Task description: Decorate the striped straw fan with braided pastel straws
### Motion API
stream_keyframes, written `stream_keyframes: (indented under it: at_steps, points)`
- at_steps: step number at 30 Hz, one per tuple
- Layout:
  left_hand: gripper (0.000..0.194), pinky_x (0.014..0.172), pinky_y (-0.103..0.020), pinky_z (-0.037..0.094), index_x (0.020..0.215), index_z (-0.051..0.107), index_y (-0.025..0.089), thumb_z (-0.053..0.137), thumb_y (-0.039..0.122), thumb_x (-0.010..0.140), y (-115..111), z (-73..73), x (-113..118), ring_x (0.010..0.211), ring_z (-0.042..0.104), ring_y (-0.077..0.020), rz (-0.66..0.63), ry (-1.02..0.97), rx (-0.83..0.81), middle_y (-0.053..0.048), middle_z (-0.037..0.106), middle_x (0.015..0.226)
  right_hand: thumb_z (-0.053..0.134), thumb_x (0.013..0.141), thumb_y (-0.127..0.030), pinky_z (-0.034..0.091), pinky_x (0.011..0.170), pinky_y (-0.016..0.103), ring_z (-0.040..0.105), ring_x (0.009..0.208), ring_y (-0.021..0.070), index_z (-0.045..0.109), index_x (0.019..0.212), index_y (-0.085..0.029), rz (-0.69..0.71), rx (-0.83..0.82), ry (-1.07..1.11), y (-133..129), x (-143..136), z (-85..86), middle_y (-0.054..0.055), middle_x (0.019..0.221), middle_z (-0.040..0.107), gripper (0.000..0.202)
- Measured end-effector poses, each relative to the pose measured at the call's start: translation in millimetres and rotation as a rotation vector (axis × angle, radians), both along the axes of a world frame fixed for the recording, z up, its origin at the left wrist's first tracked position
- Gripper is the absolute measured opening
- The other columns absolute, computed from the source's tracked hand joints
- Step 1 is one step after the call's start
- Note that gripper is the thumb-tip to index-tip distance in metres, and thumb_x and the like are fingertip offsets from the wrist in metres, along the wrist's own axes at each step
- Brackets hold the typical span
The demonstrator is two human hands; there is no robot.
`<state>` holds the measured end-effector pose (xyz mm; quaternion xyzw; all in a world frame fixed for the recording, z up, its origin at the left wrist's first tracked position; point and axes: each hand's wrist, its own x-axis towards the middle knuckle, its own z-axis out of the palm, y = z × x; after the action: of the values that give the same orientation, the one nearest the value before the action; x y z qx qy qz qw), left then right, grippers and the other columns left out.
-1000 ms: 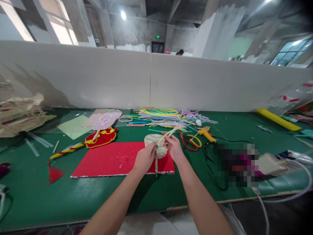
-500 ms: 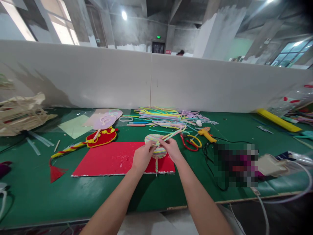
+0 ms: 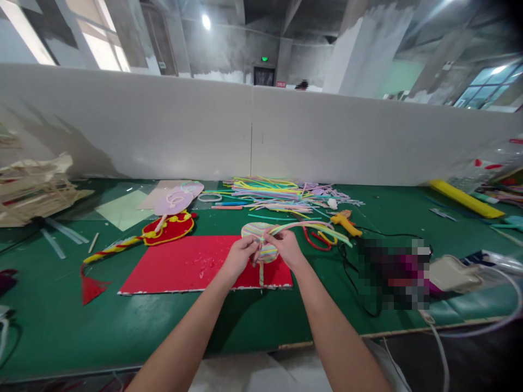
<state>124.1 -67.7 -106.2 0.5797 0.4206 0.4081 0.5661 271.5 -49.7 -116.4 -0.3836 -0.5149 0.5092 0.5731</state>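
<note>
Left hand (image 3: pixel 241 256) and right hand (image 3: pixel 286 246) are close together above the green tabletop (image 3: pixel 102 332), thumbs and forefingers drawn in. The right one pinches a few pastel pipe cleaners (image 3: pixel 316 224), whose long ends arc away to the right over the scissors; whether the left one grips the short ends or merely steadies something, I cannot tell. Just under the fingers, over the right part of a red board (image 3: pixel 175 267), is a striped fan (image 3: pixel 252 230) of rounded outline, its twisted handle (image 3: pixel 261 275) pointing toward the person. The board's near edge is rough and whitish.

Left of the board, a red tassel (image 3: pixel 93 291) hangs off the twisted grip of a red-and-yellow fan (image 3: pixel 175 227), which lies just beyond the board's left side. To the right, past the board, are the scissors (image 3: pixel 321 247) with one red and one yellow loop, partly covered by the pipe cleaners, and a yellow glue gun (image 3: pixel 346 223).

Farther back come a pale green sheet (image 3: pixel 125 210), a lilac fan (image 3: pixel 174 204) and a loose heap of pastel pipe cleaners (image 3: pixel 265 190). A yellow bar (image 3: pixel 468 200) lies at far right, near a clear plastic bottle (image 3: pixel 488 163). Behind everything on the table stands a white partition (image 3: pixel 163 125); beyond it, a green sign (image 3: pixel 265 58) glows above a dark doorway (image 3: pixel 263 76).
</note>
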Motion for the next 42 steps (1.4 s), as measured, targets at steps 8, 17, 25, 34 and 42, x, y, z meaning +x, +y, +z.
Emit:
stream_keyframes:
  at_steps: [8,17,25,34,42]
  points:
    - [0.017,0.045,-0.018,0.033,0.066,0.049,0.013,0.054,0.027,0.075,0,2.1,2,0.04,0.041,-0.0059,-0.082,-0.319,-0.245,0.004,0.046,0.044,0.071,0.061,-0.032,0.045,0.059,0.025,0.055,0.056,0.0115,0.062,0.07,-0.015,0.031,-0.035,0.061,-1,-1,-0.4,-0.002,0.062,0.059,0.021]
    - [0.026,0.048,-0.022,0.036,0.06,0.044,0.018,0.046,0.037,0.077,5,-2.8,7,0.038,0.044,-0.0087,-0.004,0.032,0.109,0.006,0.047,0.041,0.074,0.056,-0.023,0.044,0.053,0.019,0.053,0.056,0.0077,0.063,0.076,-0.015,-0.012,-0.299,0.5,3,0,3.7,-0.003,0.06,0.058,0.024]
    - [0.03,0.045,-0.021,0.034,0.061,0.045,0.017,0.049,0.043,0.075,9,-8.5,2,0.036,0.04,-0.0082,-0.102,-0.03,0.054,0.007,0.043,0.039,0.063,0.069,-0.021,0.044,0.055,0.016,0.053,0.054,0.0039,0.06,0.08,-0.022,-0.326,-0.126,0.903,10,56,14.5,-0.009,0.062,0.058,0.012]
    - [0.028,0.045,-0.02,0.032,0.065,0.045,0.018,0.046,0.042,0.077,9,-5.2,0,0.041,0.041,-0.0089,0.198,-0.008,0.139,0.006,0.043,0.044,0.062,0.067,-0.039,0.045,0.057,0.022,0.058,0.069,0.0107,0.052,0.086,-0.019,-0.54,-0.042,0.383,12,43,3.9,-0.001,0.084,0.057,0.028]
    - [0.023,0.054,-0.021,0.033,0.066,0.047,0.019,0.037,0.029,0.084,25,33.4,-7,0.054,0.048,-0.0109,0.071,0.472,0.463,0.004,0.052,0.054,0.044,0.085,-0.031,0.042,0.075,0.031,0.053,0.079,0.0165,0.054,0.092,-0.017,-0.73,0.558,-0.605,-7,36,77.9,0.007,0.088,0.058,0.019]
